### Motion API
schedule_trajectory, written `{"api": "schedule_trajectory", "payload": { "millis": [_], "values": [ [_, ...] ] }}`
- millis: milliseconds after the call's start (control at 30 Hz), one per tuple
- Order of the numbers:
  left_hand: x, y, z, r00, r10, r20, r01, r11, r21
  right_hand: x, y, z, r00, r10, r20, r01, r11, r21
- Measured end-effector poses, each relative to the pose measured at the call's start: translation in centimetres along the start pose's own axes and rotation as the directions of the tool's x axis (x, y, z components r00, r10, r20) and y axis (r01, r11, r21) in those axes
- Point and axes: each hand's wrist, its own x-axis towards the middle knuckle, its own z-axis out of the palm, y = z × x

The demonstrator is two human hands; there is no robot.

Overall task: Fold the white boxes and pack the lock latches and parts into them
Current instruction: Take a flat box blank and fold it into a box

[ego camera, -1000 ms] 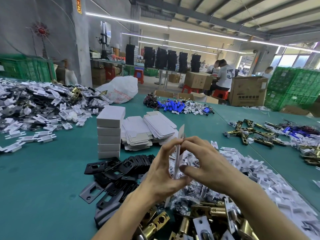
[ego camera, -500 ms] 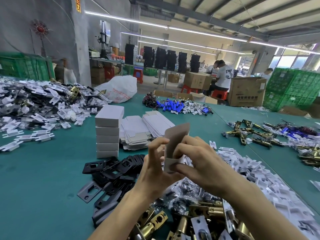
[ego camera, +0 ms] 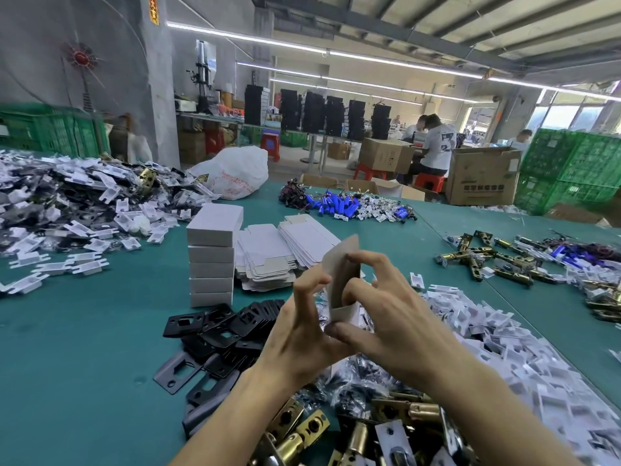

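Note:
Both my hands hold a small white cardboard box (ego camera: 342,280) upright above the table, its top flap standing open. My left hand (ego camera: 302,331) grips its left side and bottom. My right hand (ego camera: 386,321) pinches its right side, one finger curled into the opening. Below my wrists lie brass lock latches (ego camera: 299,432) and small bagged parts (ego camera: 356,381). A stack of folded white boxes (ego camera: 212,255) stands to the left, with flat box blanks (ego camera: 285,253) beside it.
Black strike plates (ego camera: 215,338) lie left of my hands, white plastic pieces (ego camera: 504,348) on the right. More latches (ego camera: 484,260) lie far right, a big parts heap (ego camera: 67,203) far left, blue batteries (ego camera: 339,206) behind. People work at cardboard cartons (ego camera: 484,176) beyond the green table (ego camera: 84,364).
The blank I held edge-on and flat a second ago has been opened into a box tube with the flap up. My right fingers have spread and one has gone into the opening.

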Motion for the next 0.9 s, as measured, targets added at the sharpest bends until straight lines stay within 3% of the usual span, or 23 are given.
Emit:
{"api": "schedule_trajectory", "payload": {
  "millis": [100,267,433,533,667,767,900],
  "values": [
    [0.1,0.1,-0.2,0.999,-0.03,0.031,0.03,0.999,0.023,0.3,0.4,-0.1,0.997,-0.043,-0.061,0.03,0.98,-0.199],
    [-0.1,0.3,0.0,0.985,-0.11,0.129,0.119,0.991,-0.063,0.1,1.4,-0.2,0.999,-0.022,-0.03,0.012,0.953,-0.302],
    [0.2,0.1,-0.1,0.922,-0.267,0.282,0.36,0.859,-0.363,-0.4,1.6,-0.4,0.987,-0.148,-0.064,0.144,0.988,-0.064],
    [0.8,0.5,-0.4,0.907,-0.224,0.357,0.385,0.785,-0.486,-0.3,1.1,-0.2,0.969,-0.191,-0.156,0.205,0.976,0.075],
    [1.0,1.1,-0.6,0.897,-0.252,0.362,0.41,0.781,-0.472,-0.3,1.4,0.2,0.976,-0.142,-0.163,0.173,0.966,0.193],
    [0.9,1.0,-0.7,0.913,-0.296,0.282,0.398,0.8,-0.449,-0.6,1.8,0.8,0.963,-0.133,-0.234,0.18,0.964,0.194],
    [0.9,0.7,-0.8,0.903,-0.334,0.27,0.427,0.761,-0.488,-0.7,2.1,1.7,0.947,-0.02,-0.321,0.137,0.928,0.348]
  ]
}}
